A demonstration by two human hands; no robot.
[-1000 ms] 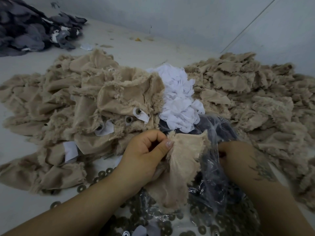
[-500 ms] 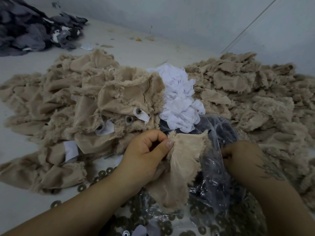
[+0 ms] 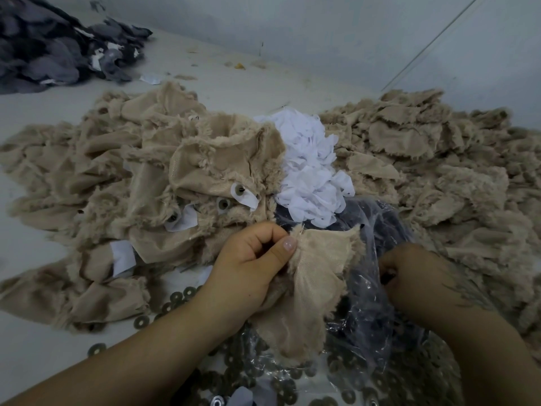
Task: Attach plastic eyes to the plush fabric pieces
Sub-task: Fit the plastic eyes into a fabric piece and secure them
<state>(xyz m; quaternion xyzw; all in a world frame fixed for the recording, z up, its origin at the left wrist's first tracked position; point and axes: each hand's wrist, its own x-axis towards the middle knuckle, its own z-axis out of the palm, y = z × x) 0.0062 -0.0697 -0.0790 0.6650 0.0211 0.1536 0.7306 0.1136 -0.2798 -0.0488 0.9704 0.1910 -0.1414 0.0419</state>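
No readable text, labels, brands, numbers or signs appear anywhere.

right hand (image 3: 415,276) has slid slightly rightward in the plastic bag (image 3: 389,230).

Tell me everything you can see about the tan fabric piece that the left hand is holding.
The tan plush fabric piece is a flat cut panel with frayed, fuzzy edges, its smooth woven backing facing the camera. The left hand pinches its upper left corner between thumb and curled fingers, so it hangs draped downward over the clear plastic bag and the scattered dark round washers. No plastic eye shows on it.
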